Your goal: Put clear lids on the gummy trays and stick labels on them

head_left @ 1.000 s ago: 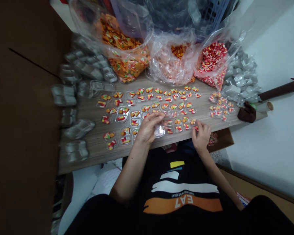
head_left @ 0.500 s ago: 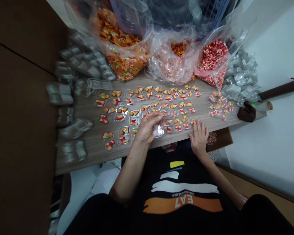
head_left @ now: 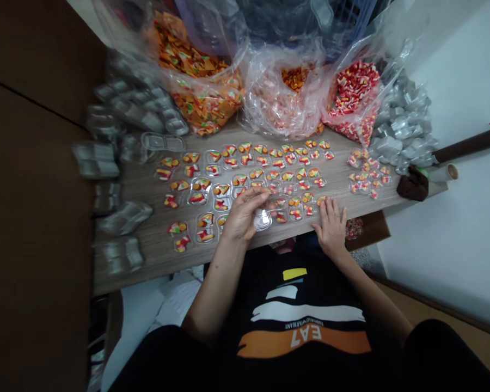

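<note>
My left hand (head_left: 244,214) is curled around a small clear plastic blister tray (head_left: 262,219) at the near edge of the wooden table (head_left: 155,256). My right hand (head_left: 332,221) lies flat on the table with fingers stretched out, its fingertips touching the nearest filled trays (head_left: 310,196). Rows of clear trays holding colourful gummy candies (head_left: 269,163) cover the middle of the table beyond both hands.
Three clear bags of candy stand at the back: orange pieces (head_left: 196,81), pale pink ones (head_left: 283,103), red-and-white ones (head_left: 353,92). Stacks of empty clear trays lie at the left (head_left: 118,163) and back right (head_left: 404,130). A brown roll (head_left: 465,144) and a dark cloth (head_left: 412,185) sit at the right.
My right hand has flattened out and slid slightly left onto the table edge. My left hand keeps its hold on the clear tray in nearly the same place.
</note>
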A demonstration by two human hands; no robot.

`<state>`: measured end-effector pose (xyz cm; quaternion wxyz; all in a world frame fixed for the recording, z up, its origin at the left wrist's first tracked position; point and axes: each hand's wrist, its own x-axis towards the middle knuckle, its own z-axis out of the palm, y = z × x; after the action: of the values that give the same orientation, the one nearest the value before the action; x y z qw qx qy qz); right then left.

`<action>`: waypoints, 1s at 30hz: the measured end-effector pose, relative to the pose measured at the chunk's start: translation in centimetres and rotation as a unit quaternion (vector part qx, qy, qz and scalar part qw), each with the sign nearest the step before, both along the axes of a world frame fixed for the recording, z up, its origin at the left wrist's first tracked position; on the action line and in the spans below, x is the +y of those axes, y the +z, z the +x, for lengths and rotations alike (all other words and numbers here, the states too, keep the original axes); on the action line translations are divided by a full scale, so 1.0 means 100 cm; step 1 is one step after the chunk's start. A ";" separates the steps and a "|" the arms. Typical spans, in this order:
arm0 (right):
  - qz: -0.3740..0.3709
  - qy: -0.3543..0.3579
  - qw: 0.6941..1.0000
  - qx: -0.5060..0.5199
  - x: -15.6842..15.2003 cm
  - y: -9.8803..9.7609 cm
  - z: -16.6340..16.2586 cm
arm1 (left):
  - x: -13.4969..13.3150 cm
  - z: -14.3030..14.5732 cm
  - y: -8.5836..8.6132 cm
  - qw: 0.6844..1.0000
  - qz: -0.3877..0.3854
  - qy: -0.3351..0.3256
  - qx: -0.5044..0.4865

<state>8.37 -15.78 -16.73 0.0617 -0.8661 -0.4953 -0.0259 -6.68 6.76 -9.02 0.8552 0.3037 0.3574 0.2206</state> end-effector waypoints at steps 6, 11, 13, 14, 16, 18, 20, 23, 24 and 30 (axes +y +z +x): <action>-0.016 -0.002 1.000 0.005 -0.001 -0.001 0.017 | 0.000 0.003 0.001 1.000 0.009 0.004 -0.014; 0.022 -0.011 1.000 0.010 -0.008 0.000 0.033 | -0.002 0.003 0.002 0.999 0.011 -0.015 -0.030; 0.049 -0.022 0.998 0.013 -0.010 -0.001 0.033 | -0.002 0.002 0.002 0.999 0.007 -0.019 -0.025; 0.060 -0.026 0.998 0.016 -0.010 -0.002 0.033 | -0.002 0.002 0.002 1.000 0.005 -0.020 -0.022; 0.066 -0.027 0.997 0.025 -0.008 -0.003 0.031 | -0.002 0.002 0.002 1.000 0.005 -0.018 -0.020; 0.047 -0.022 0.998 0.031 -0.005 -0.003 0.031 | -0.001 0.003 0.002 1.000 0.009 -0.016 -0.017; 0.014 -0.012 0.999 0.029 -0.002 -0.001 0.033 | -0.001 0.005 0.001 1.000 0.009 -0.019 -0.009; -0.027 -0.001 0.999 0.017 0.000 0.004 0.035 | 0.000 0.010 -0.001 1.000 0.010 -0.017 -0.003; -0.034 0.000 0.999 0.014 0.000 0.005 0.036 | 0.001 0.012 -0.002 1.000 0.011 -0.016 -0.003; -0.034 -0.006 0.999 0.012 0.001 0.005 0.036 | -0.002 0.024 -0.001 0.999 0.013 -0.039 -0.009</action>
<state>12.01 -15.65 -16.27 0.0377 -0.8707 -0.4903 0.0009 -4.32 6.52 -9.12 0.8624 0.3262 0.3345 0.1948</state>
